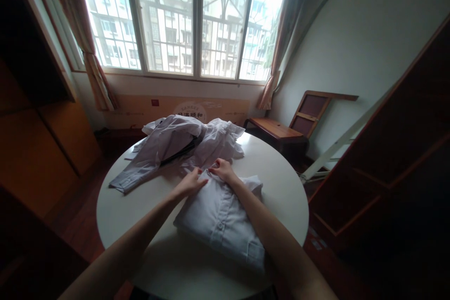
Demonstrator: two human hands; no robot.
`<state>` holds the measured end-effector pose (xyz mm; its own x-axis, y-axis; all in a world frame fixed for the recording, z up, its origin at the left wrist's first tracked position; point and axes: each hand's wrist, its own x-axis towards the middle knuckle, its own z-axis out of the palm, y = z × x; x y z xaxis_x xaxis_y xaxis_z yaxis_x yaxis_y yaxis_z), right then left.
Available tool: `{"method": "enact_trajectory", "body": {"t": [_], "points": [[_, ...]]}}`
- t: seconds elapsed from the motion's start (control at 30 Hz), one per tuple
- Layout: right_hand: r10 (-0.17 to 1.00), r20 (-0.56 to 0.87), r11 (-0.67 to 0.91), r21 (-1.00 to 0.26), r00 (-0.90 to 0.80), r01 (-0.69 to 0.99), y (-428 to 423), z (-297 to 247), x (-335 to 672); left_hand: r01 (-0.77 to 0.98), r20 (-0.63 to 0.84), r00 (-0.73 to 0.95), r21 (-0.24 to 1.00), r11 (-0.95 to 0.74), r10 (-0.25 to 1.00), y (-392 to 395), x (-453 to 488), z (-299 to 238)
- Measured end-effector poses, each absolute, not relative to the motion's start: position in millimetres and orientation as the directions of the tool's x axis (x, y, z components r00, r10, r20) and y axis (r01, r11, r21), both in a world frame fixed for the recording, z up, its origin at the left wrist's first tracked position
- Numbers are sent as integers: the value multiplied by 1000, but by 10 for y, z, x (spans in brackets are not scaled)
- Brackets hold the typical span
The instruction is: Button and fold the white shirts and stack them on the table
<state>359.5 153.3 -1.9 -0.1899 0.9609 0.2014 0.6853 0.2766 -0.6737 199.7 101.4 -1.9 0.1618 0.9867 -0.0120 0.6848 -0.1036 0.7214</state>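
Observation:
A white button-up shirt (220, 218), folded into a compact block, lies on the round white table (116, 215) with its button line facing up. At its far edge, by the collar, my left hand (193, 181) is closed on the cloth. My right hand (222, 169) pinches the collar area just to the right of it. Parts of the collar are hidden by my fingers. Just beyond my hands lies a loose heap of pale shirts (168, 138), one sleeve (128, 176) stretched toward the left. A dark strip (179, 150) shows among them.
A long printed cardboard box (140, 110) stands under the barred window. A wooden bench (277, 126) and a tilted wooden frame (311, 110) are at the right, with a pale ladder (333, 152) nearby. Cabinets (38, 164) stand to the left.

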Motion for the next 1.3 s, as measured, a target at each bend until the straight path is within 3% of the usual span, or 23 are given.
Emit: {"method": "enact_trajectory", "body": {"t": [0.17, 0.23, 0.33, 0.4, 0.53, 0.6, 0.7, 0.8, 0.9, 1.03, 1.13, 1.2, 1.3], "points": [[965, 239, 246, -666, -111, 705, 1502, 100, 3681, 885, 19, 97, 455, -95, 995, 767, 2021, -21], [963, 259, 234, -663, -76, 711, 1537, 193, 3825, 915, 125, 108, 376, -148, 986, 701, 2034, 29], [969, 248, 183, -664, -17, 725, 1587, 314, 4192, 872, 398, 251, 302, -384, 882, 541, 2074, 162], [982, 187, 121, -669, 8, 733, 1575, 347, 4502, 765, 488, 414, 271, -584, 768, 357, 2150, 258], [998, 25, 60, -672, -58, 738, 1397, 307, 5044, 432, 365, 791, 235, -871, 491, -93, 2446, 345], [992, -81, 13, -702, -98, 712, 1269, 270, 5196, 331, 290, 881, 185, -925, 373, -260, 2620, 313], [960, -184, -2, -761, -212, 649, 1116, 235, 5269, 326, 241, 911, 76, -942, 335, -365, 2835, 201], [951, -115, 78, -808, -287, 583, 1068, 248, 5239, 328, 241, 918, -12, -944, 316, -352, 2955, 66], [967, -41, 105, -834, -250, 542, 1112, 271, 5189, 270, 256, 936, -78, -960, 242, -323, 2979, -46], [979, -76, 55, -793, -188, 607, 1188, 198, 5130, 242, 312, 927, -71, -968, 209, -327, 2932, -94], [988, -24, 81, -769, -155, 634, 1195, 113, 5116, 208, 329, 921, 39, -977, 209, -325, 2879, 14], [993, 30, 96, -789, -118, 607, 1173, 101, 5141, 222, 338, 904, 154, -963, 262, -265, 2824, 150], [999, 17, 36, -810, -38, 585, 1101, 146, 5226, 372, 408, 792, 267, -889, 454, 5, 2685, 348]]}}
